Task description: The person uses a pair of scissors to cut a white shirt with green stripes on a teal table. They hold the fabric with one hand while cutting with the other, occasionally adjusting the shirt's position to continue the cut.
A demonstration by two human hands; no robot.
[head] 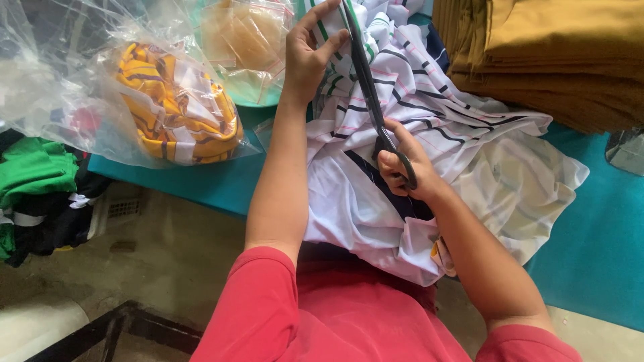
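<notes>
Head view: I see right hand (408, 169) gripping scissors (373, 100), left hand (310, 48) pinching striped cloth (429, 121); cut seems barely begun.

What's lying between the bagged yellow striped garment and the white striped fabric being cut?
Head view: the person's left forearm crosses bare teal table there.

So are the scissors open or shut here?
Nearly shut: the scissors show as one dark line over the striped white cloth, with no clear gap between blades. The right hand holds the handles.
</notes>
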